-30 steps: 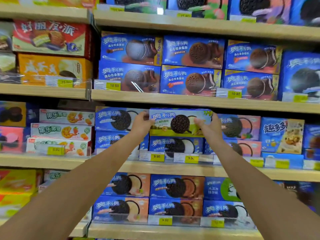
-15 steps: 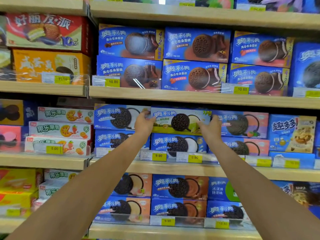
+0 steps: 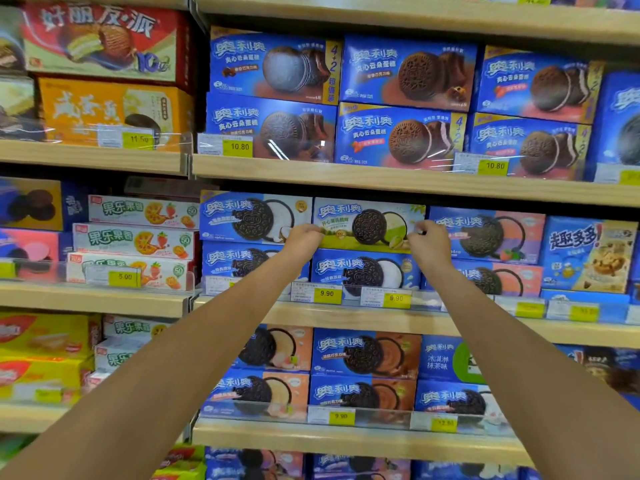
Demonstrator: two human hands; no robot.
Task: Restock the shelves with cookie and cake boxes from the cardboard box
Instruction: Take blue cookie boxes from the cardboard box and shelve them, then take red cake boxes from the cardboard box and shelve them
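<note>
Left hand (image 3: 304, 237), arm stretched far, fingers curled at left end of blue-and-green cardboard cookie box (image 3: 369, 225); right hand (image 3: 427, 242) mirrors at right end; actual grip unclear. Box sits on middle wooden shelf (image 3: 346, 320), atop blue cookie box (image 3: 363, 271).

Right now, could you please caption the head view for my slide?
Left hand and right hand hold a green cookie box atop a blue box.

Figure: a retail shop aisle. Tiered wooden shelves (image 3: 381, 180) carried stacked cookie boxes (image 3: 401, 136) with fronts facing outward; yellow price tags (image 3: 239, 147) sat behind clear plastic strips (image 3: 349, 299) along each shelf edge.
</note>
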